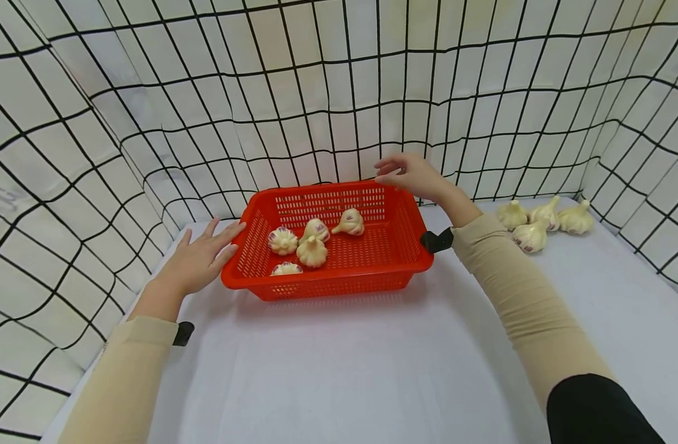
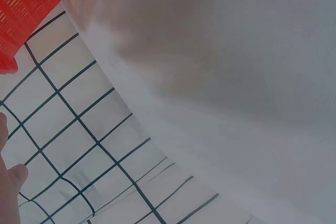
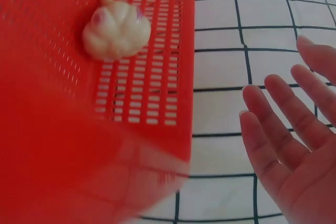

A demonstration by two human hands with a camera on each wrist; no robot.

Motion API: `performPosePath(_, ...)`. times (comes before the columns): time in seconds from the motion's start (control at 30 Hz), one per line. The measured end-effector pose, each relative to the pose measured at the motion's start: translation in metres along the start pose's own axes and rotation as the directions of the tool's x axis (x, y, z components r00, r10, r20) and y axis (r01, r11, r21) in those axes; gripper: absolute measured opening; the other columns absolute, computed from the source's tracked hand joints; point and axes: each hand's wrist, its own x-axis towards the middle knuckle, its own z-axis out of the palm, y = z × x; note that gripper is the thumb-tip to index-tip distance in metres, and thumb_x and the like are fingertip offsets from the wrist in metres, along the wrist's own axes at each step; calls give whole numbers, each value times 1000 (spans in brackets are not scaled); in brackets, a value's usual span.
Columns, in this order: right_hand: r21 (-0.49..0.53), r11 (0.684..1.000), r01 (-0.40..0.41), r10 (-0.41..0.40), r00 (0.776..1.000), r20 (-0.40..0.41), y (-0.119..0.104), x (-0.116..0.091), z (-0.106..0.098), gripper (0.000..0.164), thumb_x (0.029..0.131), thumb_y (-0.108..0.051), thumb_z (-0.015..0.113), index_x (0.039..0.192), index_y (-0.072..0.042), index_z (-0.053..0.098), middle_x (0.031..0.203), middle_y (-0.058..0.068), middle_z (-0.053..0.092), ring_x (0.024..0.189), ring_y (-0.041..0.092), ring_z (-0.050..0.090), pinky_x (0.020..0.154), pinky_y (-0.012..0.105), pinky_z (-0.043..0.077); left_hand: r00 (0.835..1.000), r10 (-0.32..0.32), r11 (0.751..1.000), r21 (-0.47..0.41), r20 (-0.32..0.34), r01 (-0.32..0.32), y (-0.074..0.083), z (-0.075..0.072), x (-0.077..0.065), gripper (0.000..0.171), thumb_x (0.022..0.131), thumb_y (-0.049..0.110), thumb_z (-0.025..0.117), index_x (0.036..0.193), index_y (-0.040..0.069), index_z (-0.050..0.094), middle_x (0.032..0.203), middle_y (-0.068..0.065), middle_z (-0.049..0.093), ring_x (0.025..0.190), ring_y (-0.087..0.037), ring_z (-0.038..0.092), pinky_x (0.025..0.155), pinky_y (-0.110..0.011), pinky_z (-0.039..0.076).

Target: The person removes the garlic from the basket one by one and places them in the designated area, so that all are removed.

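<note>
A red perforated plastic basket [image 1: 339, 279] stands on the white table, with several garlic bulbs [image 1: 312, 251] lying in its left and middle part. My left hand [image 1: 197, 259] is at the basket's left end, fingers spread and fingertips right at the rim. Over the back right corner of the basket is my right hand [image 1: 409, 176], its fingers loosely bent. In the right wrist view that hand [image 3: 294, 145] shows an empty palm and lies apart from the basket wall. One garlic bulb [image 3: 116, 30] shows inside the basket there.
Several more garlic bulbs [image 1: 544, 219] sit grouped at the back right of the table, beyond my right sleeve. White walls covered by black netting [image 1: 327, 92] rise behind the basket and on both sides. The white tabletop [image 1: 339, 370] stretches in front.
</note>
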Motion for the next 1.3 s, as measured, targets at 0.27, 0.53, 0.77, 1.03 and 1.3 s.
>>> performPosePath(0.27, 97, 995, -7, 11, 999, -39, -4, 13, 16, 42, 103, -20, 64, 141, -4, 58, 135, 17, 63, 119, 31, 59, 101, 46, 51, 1000, 3, 1000, 0, -9, -3, 0, 1, 1, 69, 108, 56, 29, 165, 19, 21, 164, -23, 26, 154, -45, 2, 116, -71, -7)
performPosePath(0.53, 25, 999, -26, 26, 1000, -8, -4, 28, 44, 39, 102, -17, 65, 137, 0, 59, 133, 20, 63, 126, 32, 56, 105, 46, 46, 1000, -1, 1000, 2, -9, 1, 0, 1, 0, 68, 108, 56, 29, 165, 19, 21, 164, -23, 26, 154, -45, 2, 116, -71, -7)
performPosePath(0.77, -32, 998, -54, 56, 997, 58, -3, 39, 65, 38, 100, -13, 67, 134, 2, 61, 129, 18, 65, 124, 31, 56, 105, 44, 47, 1000, -2, 1000, -3, -6, 2, 0, 1, 0, 69, 108, 56, 29, 165, 18, 21, 165, -24, 25, 154, -45, 2, 116, -71, -7)
performPosePath(1.03, -82, 992, -95, 103, 989, 105, -3, 46, 74, 37, 100, -12, 67, 134, 1, 63, 128, 17, 65, 120, 29, 58, 105, 40, 49, 1000, 5, 1000, 1, -13, -5, 0, 0, 1, 69, 108, 56, 29, 165, 18, 22, 164, -24, 25, 154, -45, 2, 116, -71, -6)
performPosePath(1.3, -226, 967, -118, 160, 971, 178, -6, 48, 80, 40, 100, -10, 67, 137, -1, 61, 136, 17, 61, 126, 30, 55, 107, 41, 47, 1000, 5, 1000, 2, -9, -5, 1, 0, 0, 68, 108, 56, 29, 165, 18, 22, 164, -23, 26, 154, -45, 3, 117, -71, -5)
